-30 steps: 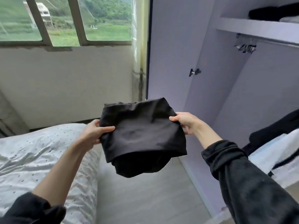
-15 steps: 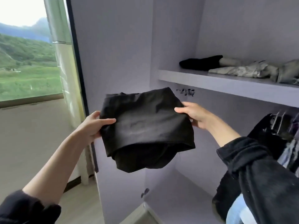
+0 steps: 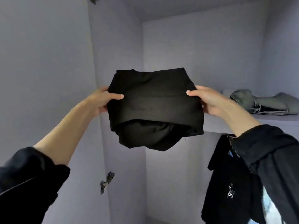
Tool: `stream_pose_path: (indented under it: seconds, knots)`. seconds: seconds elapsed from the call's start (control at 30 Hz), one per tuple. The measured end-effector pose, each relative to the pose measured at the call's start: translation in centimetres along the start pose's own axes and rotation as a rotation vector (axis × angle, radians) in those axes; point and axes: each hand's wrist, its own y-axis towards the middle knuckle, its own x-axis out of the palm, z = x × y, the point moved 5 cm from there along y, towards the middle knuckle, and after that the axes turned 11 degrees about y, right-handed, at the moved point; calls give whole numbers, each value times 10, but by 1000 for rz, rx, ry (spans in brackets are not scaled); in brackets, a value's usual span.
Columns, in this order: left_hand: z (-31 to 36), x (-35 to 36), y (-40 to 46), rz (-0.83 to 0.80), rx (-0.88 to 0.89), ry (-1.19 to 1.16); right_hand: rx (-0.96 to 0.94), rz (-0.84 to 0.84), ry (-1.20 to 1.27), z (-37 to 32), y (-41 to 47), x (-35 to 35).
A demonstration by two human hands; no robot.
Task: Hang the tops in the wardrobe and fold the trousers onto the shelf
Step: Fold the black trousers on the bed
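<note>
The left hand and right hand each pinched a side of the folded black trousers, held level in mid-air; the shelf lay just beyond, to the right.

Black folded trousers are sitting mid-frame, held up in the air in front of the wardrobe's shelf, lower layers sagging beneath the top fold. Grey-green folded trousers are lying on that shelf at right. Black tops are hanging below it, lower right.
</note>
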Motion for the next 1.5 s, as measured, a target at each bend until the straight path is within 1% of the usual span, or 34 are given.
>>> stream_pose_path:
  seconds: [0.2, 0.3, 0.4, 0.5, 0.57, 0.67, 0.7, 0.77, 0.83, 0.87, 0.93, 1.0, 1.13, 1.2, 1.23, 1.27, 1.3, 1.33, 1.37, 1.4, 1.43, 1.5]
  knots:
    - [23, 18, 105, -6, 43, 57, -49, 53, -71, -21, 85, -9]
    - [26, 23, 155, 5, 34, 119, -28, 64, -76, -18, 128, -9]
    - [28, 25, 200, 11, -20, 187, 48, 70, -59, -8, 171, -5]
    - [26, 29, 241, 27, -63, 361, 158, 80, -25, 7, 211, 0]
    - [19, 38, 258, 19, -89, 507, 259, 77, -33, 30, 237, 7]
    - [8, 59, 266, -72, -68, 771, 393, 49, -62, 70, 272, 21]
    - [5, 69, 263, -132, -35, 829, 421, 48, -74, 77, 278, 24]
    - [-3, 88, 252, -257, 37, 873, 429, 47, -105, 81, 289, 23]
    - [-20, 107, 242, -336, 142, 951, 408, 53, -150, 78, 293, 24]
    - [-30, 116, 239, -344, 217, 1027, 392, 58, -162, 76, 292, 24]
    - [-48, 121, 245, -285, 346, 1167, 366, 59, -144, 76, 292, 30]
    - [-58, 114, 255, -241, 388, 1189, 353, 47, -142, 77, 292, 38]
    - [-67, 98, 264, -290, 374, 1163, 318, 54, -175, 76, 281, 50]
    - [-68, 96, 261, -279, 365, 1170, 227, 78, -276, 72, 273, 52]
    - [-66, 96, 257, -268, 350, 1161, 163, 114, -370, 69, 268, 51]
    - [-64, 97, 254, -260, 331, 1157, 69, 174, -498, 65, 263, 48]
    - [-61, 97, 248, -258, 308, 1158, -73, 244, -622, 59, 256, 48]
    - [-59, 97, 243, -256, 299, 1161, -243, 268, -705, 52, 244, 53]
    - [-58, 97, 235, -258, 301, 1158, -389, 222, -745, 48, 229, 64]
    - [-59, 97, 227, -258, 313, 1157, -463, 125, -800, 49, 213, 76]
    - [-61, 96, 220, -261, 317, 1169, -463, 17, -889, 55, 202, 88]
    - [-67, 94, 203, -269, 328, 1224, -296, -104, -1069, 71, 181, 99]
